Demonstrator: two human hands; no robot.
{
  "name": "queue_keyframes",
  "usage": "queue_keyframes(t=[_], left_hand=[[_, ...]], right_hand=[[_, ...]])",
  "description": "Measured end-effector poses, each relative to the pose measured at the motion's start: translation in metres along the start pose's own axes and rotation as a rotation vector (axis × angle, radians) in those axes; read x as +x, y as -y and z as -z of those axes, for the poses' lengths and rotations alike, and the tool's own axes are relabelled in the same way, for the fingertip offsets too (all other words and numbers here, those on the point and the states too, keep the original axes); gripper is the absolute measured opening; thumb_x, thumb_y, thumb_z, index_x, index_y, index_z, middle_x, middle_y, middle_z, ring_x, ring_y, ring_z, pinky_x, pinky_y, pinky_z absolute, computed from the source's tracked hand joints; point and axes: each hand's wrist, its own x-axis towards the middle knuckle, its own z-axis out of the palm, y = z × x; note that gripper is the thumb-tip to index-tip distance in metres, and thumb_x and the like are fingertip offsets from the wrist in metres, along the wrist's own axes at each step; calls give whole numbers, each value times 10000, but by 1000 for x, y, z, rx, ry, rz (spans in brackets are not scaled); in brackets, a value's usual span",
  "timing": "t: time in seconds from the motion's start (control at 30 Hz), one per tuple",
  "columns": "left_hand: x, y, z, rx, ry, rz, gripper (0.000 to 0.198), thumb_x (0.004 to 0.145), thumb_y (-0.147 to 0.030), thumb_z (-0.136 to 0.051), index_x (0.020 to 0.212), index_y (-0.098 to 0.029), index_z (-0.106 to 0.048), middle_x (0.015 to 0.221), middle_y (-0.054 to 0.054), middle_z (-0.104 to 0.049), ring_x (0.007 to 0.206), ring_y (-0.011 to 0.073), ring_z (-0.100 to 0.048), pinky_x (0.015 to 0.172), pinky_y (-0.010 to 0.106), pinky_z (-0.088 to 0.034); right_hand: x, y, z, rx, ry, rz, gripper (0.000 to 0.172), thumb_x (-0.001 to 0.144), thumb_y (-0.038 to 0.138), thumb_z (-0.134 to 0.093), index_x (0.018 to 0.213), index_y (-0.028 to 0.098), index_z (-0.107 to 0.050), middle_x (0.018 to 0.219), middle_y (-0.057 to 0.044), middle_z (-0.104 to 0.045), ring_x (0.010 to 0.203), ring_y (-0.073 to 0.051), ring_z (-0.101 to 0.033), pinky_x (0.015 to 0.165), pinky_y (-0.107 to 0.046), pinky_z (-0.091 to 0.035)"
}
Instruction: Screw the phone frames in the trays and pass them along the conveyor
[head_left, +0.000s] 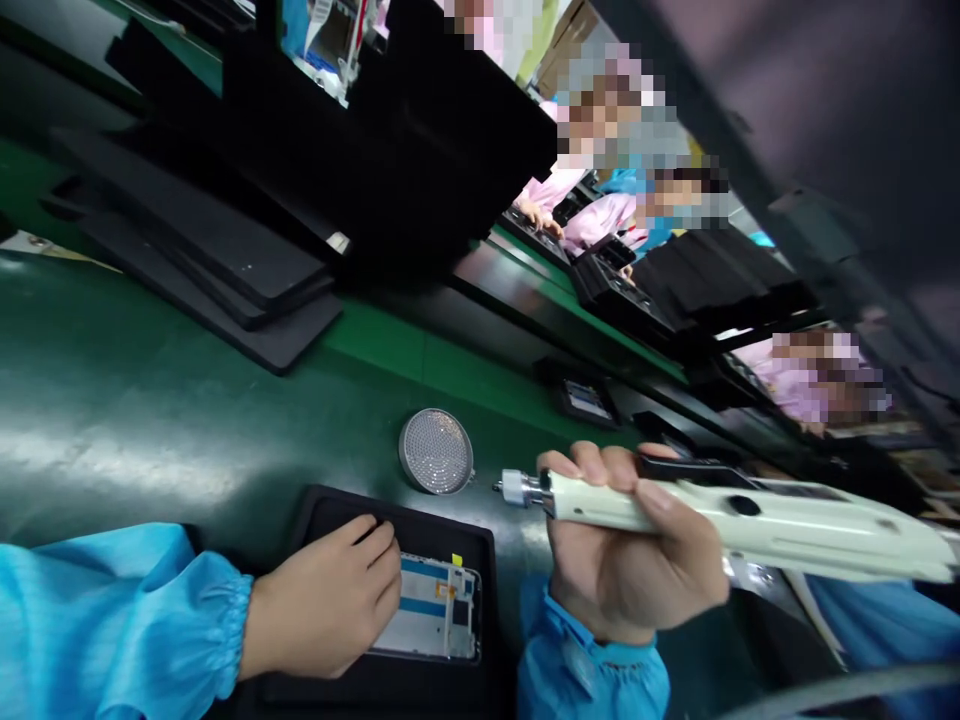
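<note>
My right hand (630, 550) is wrapped around a pale green electric screwdriver (795, 525). The tool lies nearly level, its metal nose pointing left, above the bench and apart from the work. My left hand (330, 590) rests over the left end of a phone frame (427, 625), fingers curled against it and their tips partly hidden. This frame is silver with blue strips, and a yellow tab sticks up at its upper edge. It lies in a black foam tray (480, 560). Just beyond the tray is a round silver dish with a dimpled face (437, 452).
Black foam trays (202, 260) are stacked on the green bench (112, 400) at the left. Another tray with a phone part (589, 398) lies farther back. A dark overhead beam (847, 180) slants across the upper right. Several people in pink and blue work beyond.
</note>
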Motion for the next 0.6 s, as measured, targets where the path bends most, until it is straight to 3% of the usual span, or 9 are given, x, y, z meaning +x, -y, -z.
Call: queue_keyframes(t=[0.23, 0.4, 0.6], left_hand=[[0, 1, -1, -6, -13, -7, 350, 855, -362, -611, 1065, -92, -687, 1124, 167, -689, 1052, 317, -623, 938, 457, -426], [1, 2, 0, -27, -23, -4, 334, 853, -330, -622, 1064, -78, -686, 1118, 176, -688, 1046, 321, -622, 935, 458, -421], [1, -1, -2, -63, -17, 3, 388, 790, -368, -687, 1071, -100, -698, 1122, 171, -692, 1051, 329, -613, 943, 467, -420]], right_hand=[[-6, 15, 2, 5, 34, 38, 195, 584, 185, -652, 778, 210, -643, 567, 66, -325, 563, -91, -383, 554, -260, -411], [-21, 21, 5, -85, 29, -26, 241, 547, 194, -678, 780, 242, -640, 558, 73, -225, 546, -99, -333, 516, -251, -350], [-30, 32, 4, -170, -181, 2, 238, 474, 255, -629, 709, 254, -587, 589, 86, -55, 546, -99, -31, 465, -281, -105]])
